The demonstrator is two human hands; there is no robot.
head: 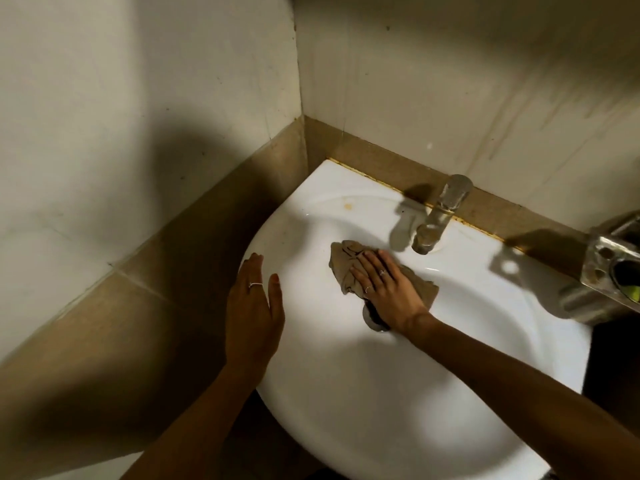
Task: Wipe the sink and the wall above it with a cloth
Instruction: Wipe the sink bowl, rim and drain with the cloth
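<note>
A white ceramic sink fills the corner of the room. My right hand lies flat inside the bowl and presses a crumpled brown cloth against the back slope, just below the tap. The hand partly covers the dark drain. My left hand rests on the sink's left rim with the fingers straight and slightly apart, holding nothing. The white wall above the sink shows faint streaks and specks.
A chrome tap stands on the back ledge of the sink. A metal holder with something green in it hangs on the right. A tan tile band runs along both walls. A yellowish stain marks the back left.
</note>
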